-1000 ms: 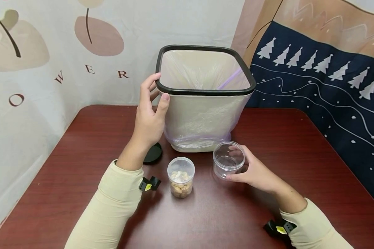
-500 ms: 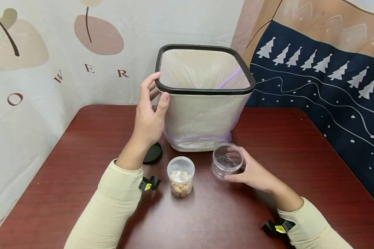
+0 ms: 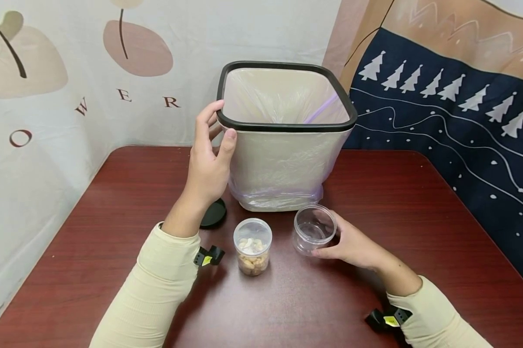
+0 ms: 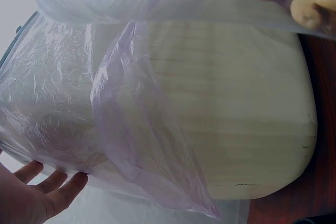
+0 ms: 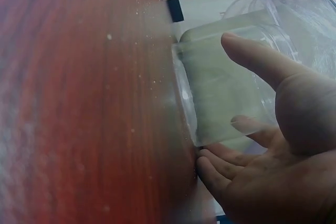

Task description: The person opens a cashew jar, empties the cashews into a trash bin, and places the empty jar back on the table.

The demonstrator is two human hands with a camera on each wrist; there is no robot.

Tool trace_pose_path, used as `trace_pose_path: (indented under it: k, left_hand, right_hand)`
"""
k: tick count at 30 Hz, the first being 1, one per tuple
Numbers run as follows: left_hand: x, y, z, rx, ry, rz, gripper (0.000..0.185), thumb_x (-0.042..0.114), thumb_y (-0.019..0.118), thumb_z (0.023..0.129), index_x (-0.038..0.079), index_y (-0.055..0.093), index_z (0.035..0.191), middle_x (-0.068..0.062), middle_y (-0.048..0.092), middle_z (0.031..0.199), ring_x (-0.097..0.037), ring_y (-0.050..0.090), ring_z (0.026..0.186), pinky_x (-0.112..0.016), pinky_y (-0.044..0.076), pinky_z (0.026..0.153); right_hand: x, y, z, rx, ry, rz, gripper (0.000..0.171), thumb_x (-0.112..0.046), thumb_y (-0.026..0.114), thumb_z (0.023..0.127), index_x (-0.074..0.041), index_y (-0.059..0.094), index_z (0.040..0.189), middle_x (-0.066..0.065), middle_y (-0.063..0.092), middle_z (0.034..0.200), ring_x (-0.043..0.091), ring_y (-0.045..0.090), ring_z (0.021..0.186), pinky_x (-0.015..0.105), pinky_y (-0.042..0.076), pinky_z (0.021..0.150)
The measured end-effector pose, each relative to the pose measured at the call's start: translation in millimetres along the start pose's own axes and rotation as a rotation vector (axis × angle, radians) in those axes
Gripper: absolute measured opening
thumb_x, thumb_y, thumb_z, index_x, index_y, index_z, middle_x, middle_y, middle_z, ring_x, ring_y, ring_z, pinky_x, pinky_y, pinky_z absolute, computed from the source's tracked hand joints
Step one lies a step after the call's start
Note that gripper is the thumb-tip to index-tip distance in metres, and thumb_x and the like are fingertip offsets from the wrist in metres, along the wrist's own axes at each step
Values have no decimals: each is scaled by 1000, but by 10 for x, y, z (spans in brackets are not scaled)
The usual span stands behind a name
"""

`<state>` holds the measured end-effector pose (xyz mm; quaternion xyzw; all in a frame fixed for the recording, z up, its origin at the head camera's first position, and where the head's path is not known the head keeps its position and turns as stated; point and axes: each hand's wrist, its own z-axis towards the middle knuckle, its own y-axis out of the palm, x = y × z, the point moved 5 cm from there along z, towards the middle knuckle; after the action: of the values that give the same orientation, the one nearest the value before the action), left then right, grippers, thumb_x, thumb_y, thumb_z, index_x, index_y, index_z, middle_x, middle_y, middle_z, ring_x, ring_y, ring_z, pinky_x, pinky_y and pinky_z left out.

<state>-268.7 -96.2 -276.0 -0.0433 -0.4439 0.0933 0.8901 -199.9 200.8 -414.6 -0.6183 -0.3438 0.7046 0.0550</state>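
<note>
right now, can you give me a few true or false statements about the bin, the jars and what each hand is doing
1. The left hand grips the black rim of the lined bin. True.
2. The right hand holds a jar full of nuts. False: it holds the empty clear jar; the nut jar stands untouched between the hands.
3. The bin lies on its side. False: it stands upright on the red-brown table.
4. A black lid lies on the table by the left wrist. True.
5. The nut jar has its black lid on. False: it is open at the top, and the black lid lies apart from it.
</note>
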Motion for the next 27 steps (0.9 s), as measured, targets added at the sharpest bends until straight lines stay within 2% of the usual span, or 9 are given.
trace_pose_path:
  k: [14,19,27]
  left_hand:
    - [7,3,4,3,7,-12,64,58,50,97,26,36,150,-10,49,146,-24,49,132,-48,48,103]
    - [10,9,-6,-2,-2,-3,63,59,49,97,28,36,151,-9,49,146,-22,49,132,-47,46,105]
    - [52,7,-16,-8,8,-48,55,33,48,102,23,30,154,-10,47,148,-19,48,136,-38,35,116]
  right_hand:
    - [5,12,3,-10,-21,-15,89,-23,87,77,-4,38,149,15,49,149,31,48,134,13,34,106]
    - [9,11,1,-10,-21,-13,89,-22,86,77,-4,37,149,17,47,150,32,47,135,12,33,107]
    - [25,-3,-5,-3,-7,-31,91,-25,87,77,-5,37,150,16,47,151,32,46,136,13,33,107]
